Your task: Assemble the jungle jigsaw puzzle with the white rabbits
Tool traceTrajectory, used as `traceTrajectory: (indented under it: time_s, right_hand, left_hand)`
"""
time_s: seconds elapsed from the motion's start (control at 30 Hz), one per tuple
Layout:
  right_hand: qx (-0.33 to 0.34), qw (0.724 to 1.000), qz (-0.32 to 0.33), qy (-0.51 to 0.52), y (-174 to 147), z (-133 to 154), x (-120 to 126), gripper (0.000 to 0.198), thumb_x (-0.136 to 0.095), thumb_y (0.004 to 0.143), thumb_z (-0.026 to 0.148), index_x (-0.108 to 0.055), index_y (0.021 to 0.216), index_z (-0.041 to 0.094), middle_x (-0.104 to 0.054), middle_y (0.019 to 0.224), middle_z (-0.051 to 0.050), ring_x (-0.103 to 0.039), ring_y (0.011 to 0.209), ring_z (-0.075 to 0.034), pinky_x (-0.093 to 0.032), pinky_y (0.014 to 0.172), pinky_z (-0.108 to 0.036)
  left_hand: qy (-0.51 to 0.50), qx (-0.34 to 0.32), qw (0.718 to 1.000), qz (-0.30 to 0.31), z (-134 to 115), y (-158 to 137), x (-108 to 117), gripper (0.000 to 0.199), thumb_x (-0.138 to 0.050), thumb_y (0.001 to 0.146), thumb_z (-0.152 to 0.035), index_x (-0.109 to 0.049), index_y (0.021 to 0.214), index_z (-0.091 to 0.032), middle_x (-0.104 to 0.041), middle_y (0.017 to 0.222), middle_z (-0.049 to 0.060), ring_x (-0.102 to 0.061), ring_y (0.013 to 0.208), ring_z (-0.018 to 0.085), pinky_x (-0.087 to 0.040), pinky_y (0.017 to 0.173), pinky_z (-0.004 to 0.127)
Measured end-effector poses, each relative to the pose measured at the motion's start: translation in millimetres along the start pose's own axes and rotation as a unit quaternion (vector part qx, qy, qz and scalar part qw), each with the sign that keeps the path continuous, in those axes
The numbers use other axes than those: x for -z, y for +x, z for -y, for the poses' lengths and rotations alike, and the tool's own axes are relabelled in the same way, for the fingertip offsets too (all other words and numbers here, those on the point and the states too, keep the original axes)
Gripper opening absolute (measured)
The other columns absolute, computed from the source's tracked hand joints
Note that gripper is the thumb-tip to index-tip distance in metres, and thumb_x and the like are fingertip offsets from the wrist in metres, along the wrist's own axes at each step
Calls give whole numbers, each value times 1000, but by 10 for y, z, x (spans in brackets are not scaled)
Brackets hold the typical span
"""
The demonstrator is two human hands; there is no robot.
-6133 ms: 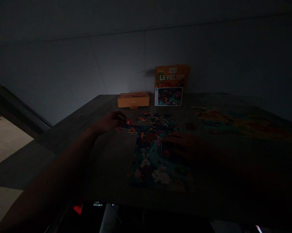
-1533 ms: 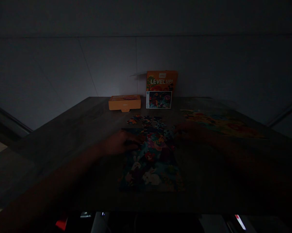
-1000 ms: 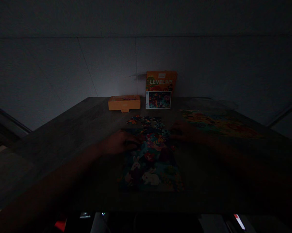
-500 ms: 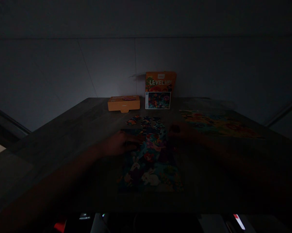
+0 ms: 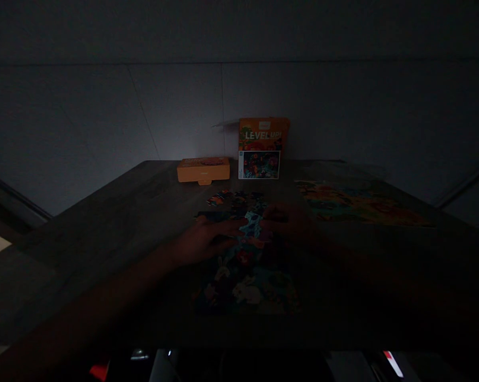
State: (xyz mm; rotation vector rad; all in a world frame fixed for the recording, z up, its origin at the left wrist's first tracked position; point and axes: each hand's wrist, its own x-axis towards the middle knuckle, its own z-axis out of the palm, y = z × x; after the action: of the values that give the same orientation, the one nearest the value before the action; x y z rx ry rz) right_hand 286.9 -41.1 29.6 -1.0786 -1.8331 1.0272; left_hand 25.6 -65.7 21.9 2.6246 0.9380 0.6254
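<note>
The scene is very dark. Between my two hands is a light blue puzzle piece, tilted so that it catches some light. My left hand reaches in from the left, its fingertips gripping the piece's left edge. At the opposite edge, the fingers of my right hand are closed on the piece; they are hard to make out in shadow. Below lies a partly joined jigsaw puzzle with white rabbits near its front. Loose puzzle pieces lie just beyond the hands.
An orange box lies flat at the back of the table. Beside it an orange "LEVEL UP!" box stands upright, with a picture card leaning on its front. A yellowish assembled puzzle lies at the right.
My left hand has moved right, and my right hand slightly left, closing the gap between them. The light blue piece now shows tilted between their fingers.
</note>
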Motion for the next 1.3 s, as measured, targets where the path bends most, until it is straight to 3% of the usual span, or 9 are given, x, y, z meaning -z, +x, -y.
traceTrajectory:
  time_s: [0.27, 0.7, 1.0, 1.3]
  right_hand:
    - [27, 999, 8, 18, 21, -73, -64, 26, -74, 71, 40, -66, 81, 18, -70, 79, -4, -67, 74, -19, -51, 65, -30]
    - [72, 997, 0, 6, 25, -69, -68, 21, -73, 73, 35, -66, 83, 18, -70, 85, -4, -67, 80, -20, -53, 73, -33]
    - [83, 997, -1, 0, -10, -69, -89, 32, -72, 76, 31, -65, 105, 21, -71, 87, -3, -69, 80, -19, -56, 68, -30]
    - [84, 996, 14, -2, -25, -104, -94, 34, -71, 79, 32, -63, 111, 23, -72, 89, -3, -70, 85, -20, -56, 72, -31]
  left_hand:
    - [-75, 47, 995, -37, -11, 34, 18, 35, -59, 93, -34, -57, 126, -23, -76, 107, 2, -73, 92, 17, -56, 82, 26]
    - [-75, 72, 994, -45, -41, 30, 34, 31, -62, 90, -32, -58, 120, -22, -76, 100, 1, -74, 88, 18, -56, 80, 28]
    - [-102, 93, 989, -42, 7, 17, 11, 30, -62, 90, -34, -53, 117, -24, -77, 97, -1, -74, 89, 19, -56, 79, 30]
    - [-99, 92, 990, -36, 14, 22, 23, 30, -61, 90, -39, -53, 115, -24, -77, 97, 0, -74, 90, 19, -56, 79, 29]
